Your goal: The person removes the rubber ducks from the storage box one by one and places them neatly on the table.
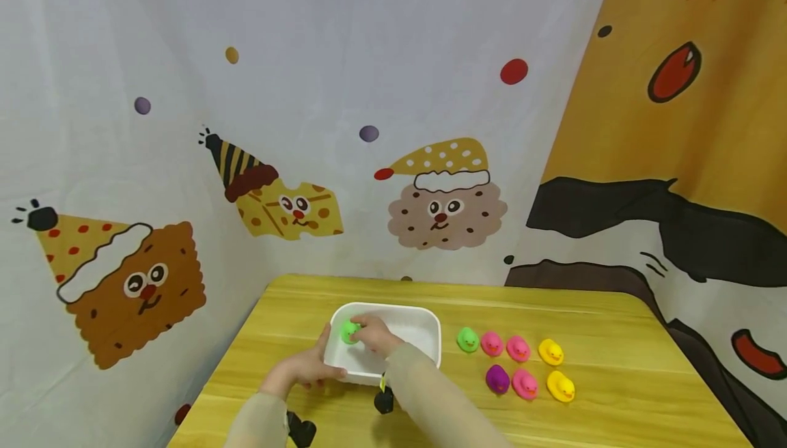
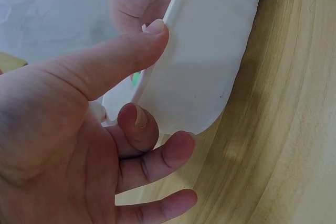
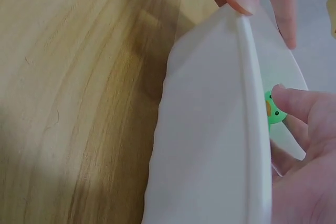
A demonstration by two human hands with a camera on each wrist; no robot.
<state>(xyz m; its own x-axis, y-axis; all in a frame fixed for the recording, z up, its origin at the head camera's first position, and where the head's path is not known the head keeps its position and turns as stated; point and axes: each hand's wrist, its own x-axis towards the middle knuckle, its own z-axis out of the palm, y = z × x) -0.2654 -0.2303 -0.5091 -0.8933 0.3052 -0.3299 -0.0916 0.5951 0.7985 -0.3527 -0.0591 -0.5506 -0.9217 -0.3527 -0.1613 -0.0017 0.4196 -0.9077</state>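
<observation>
A small green rubber duck (image 1: 349, 332) is at the left end inside a white rectangular tray (image 1: 420, 330). My right hand (image 1: 376, 336) reaches into the tray and pinches this duck between thumb and fingers; its orange beak and eyes show beside the thumb in the right wrist view. With my left hand (image 1: 307, 365) I hold the tray's near left corner. The left thumb presses on the front rim in the left wrist view, while the index finger lies along the left side. The duck is mostly hidden in that view.
Right of the tray stand another green duck (image 1: 468, 340), several pink ducks (image 1: 518, 348), a purple duck (image 1: 497, 380) and two yellow ducks (image 1: 561, 386). They rest on a wooden table (image 1: 295, 304). A cartoon-printed cloth (image 1: 307, 79) hangs behind and beside the table.
</observation>
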